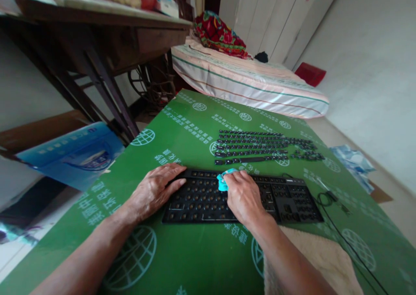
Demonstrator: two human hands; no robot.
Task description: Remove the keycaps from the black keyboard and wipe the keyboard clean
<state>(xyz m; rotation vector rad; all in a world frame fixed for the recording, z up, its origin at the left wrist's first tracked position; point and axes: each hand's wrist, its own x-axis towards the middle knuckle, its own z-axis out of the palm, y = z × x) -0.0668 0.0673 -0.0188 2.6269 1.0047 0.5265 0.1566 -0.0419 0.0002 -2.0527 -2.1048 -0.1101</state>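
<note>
A black keyboard with its keycaps off lies on the green table, showing rows of bare key sockets. My right hand is closed on a bunched turquoise cloth, pressed against the upper middle of the keyboard. My left hand rests at the keyboard's upper left corner, fingers stretched out and touching its edge, holding nothing. Behind the keyboard, the loose black keycaps are laid out in rows on the table.
A beige towel lies under my right forearm. The keyboard's cable runs off to the right, near a thin tool. A wooden sewing-machine table stands at left, a bed behind. A blue box is beside the table.
</note>
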